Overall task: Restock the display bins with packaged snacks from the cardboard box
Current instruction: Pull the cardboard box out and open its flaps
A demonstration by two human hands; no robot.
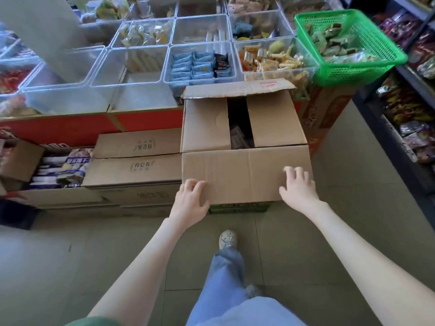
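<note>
A brown cardboard box (pixel 244 175) stands in front of me with its top flaps partly open, and dark packaged snacks (pixel 237 137) show through the gap. My left hand (pixel 190 198) rests on the box's near flap at its left corner, fingers curled over the edge. My right hand (pixel 297 188) lies on the same flap near its right edge with fingers spread. Behind the box are clear display bins; one bin (pixel 200 64) holds blue and black snack packs, and another (pixel 131 67) to its left looks nearly empty.
A green plastic basket (pixel 348 67) of wrapped snacks sits at the right on a red carton. Closed cardboard boxes (pixel 136 170) lie left of the open box. Dark shelves (pixel 409 128) of snack bags line the right side. My foot (pixel 227 238) stands on grey floor tiles.
</note>
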